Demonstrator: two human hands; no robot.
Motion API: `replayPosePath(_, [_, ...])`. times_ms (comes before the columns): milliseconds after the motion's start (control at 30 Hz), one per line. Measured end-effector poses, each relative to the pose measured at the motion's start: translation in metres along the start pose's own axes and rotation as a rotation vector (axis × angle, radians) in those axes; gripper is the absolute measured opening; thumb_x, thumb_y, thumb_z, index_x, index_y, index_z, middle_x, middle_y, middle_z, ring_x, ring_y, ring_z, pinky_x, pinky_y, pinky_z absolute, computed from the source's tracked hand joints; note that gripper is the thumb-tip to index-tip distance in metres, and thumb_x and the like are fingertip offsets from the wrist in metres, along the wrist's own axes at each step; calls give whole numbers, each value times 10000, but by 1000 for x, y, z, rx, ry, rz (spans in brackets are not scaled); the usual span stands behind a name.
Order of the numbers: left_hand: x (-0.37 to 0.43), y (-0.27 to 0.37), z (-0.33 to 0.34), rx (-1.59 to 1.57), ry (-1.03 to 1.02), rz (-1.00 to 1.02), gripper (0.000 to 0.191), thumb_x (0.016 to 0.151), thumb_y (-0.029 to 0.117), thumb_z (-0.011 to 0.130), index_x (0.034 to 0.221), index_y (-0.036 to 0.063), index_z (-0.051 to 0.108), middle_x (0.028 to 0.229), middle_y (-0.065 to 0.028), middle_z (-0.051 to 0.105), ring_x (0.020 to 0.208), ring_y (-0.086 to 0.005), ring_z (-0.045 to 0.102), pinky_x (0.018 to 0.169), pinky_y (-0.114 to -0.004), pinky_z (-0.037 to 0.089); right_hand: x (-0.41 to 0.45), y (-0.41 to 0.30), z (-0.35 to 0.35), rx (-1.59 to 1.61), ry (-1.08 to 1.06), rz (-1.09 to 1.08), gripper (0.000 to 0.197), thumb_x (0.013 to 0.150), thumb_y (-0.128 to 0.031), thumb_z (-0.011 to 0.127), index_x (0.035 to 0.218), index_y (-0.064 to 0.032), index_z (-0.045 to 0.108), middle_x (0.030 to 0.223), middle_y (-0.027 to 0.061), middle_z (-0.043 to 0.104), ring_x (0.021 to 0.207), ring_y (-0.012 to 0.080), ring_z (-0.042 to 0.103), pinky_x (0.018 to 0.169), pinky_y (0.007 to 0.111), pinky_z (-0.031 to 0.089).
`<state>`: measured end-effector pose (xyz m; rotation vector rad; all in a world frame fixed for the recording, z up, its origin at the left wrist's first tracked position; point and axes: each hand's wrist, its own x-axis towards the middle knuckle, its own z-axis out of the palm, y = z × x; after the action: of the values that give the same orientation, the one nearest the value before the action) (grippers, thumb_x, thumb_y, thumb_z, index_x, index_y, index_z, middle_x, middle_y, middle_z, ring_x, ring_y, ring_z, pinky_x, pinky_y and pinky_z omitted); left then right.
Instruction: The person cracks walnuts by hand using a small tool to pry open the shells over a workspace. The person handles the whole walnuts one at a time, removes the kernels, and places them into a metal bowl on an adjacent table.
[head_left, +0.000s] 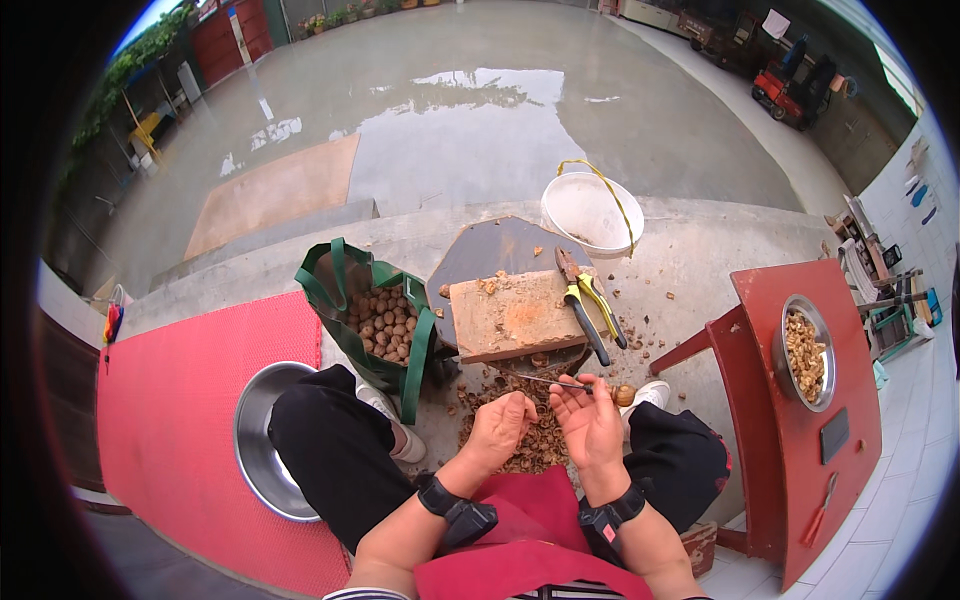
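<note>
My right hand (589, 424), palm turned up, holds a thin metal pick (624, 395) with a rounded wooden handle. Its shaft points left across the fingertips. Close beside it, my left hand (499, 427) has its fingers curled in; whether something small is inside is hidden. Both hands are above a heap of broken walnut shells (525, 450) on the floor. Beyond them a worn wooden block (517, 315) rests on a dark-topped stump or stool (480, 255). Combination pliers (589, 304) with yellow-and-black handles lie open-jointed across the block's right end.
Left stands a green bag (416, 367) of whole walnuts (386, 326), near a steel basin (251, 442) on a red mat (195, 420). A white bucket (551, 214) is behind the stump. At right, a red bench (757, 322) bears a bowl of walnut kernels (802, 356), a phone (834, 436) and a red-handled tool (814, 525).
</note>
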<state>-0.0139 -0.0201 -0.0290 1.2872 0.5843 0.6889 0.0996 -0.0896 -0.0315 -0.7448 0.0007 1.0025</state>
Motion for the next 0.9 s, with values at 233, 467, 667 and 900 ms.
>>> replayPosePath(233, [1, 5, 8, 696, 30, 409, 276, 820, 260, 496, 699, 14, 530, 628, -83, 544, 586, -203, 542, 547, -283, 433, -10, 50, -20, 288, -15, 210, 315, 881, -311, 329, 909, -29, 466, 907, 141, 534, 856, 235, 532, 788, 348, 431])
replayPosePath(467, [-2, -5, -11, 100, -100, -70, 351, 882, 294, 382, 742, 8, 530, 529, 40, 422, 487, -47, 375, 435, -206, 304, -29, -26, -7, 112, 26, -121, 293, 880, -281, 346, 873, -20, 479, 928, 142, 536, 857, 238, 541, 751, 324, 461])
replayPosePath(667, [-7, -12, 5, 295, -33, 131, 316, 886, 264, 364, 860, 1, 538, 545, 12, 432, 458, -88, 389, 423, -222, 316, -26, -184, 5, -21, -21, -819, 274, 871, -258, 381, 885, -6, 489, 917, 134, 545, 841, 219, 544, 758, 306, 451])
replayPosePath(900, [-7, 4, 30, -997, -231, -493, 459, 896, 358, 220, 1061, -3, 450, 871, -97, 536, 830, -244, 526, 744, -322, 432, -28, -277, -15, -1143, 397, -1442, 313, 866, -233, 384, 921, 41, 526, 870, 100, 552, 831, 155, 516, 771, 261, 386])
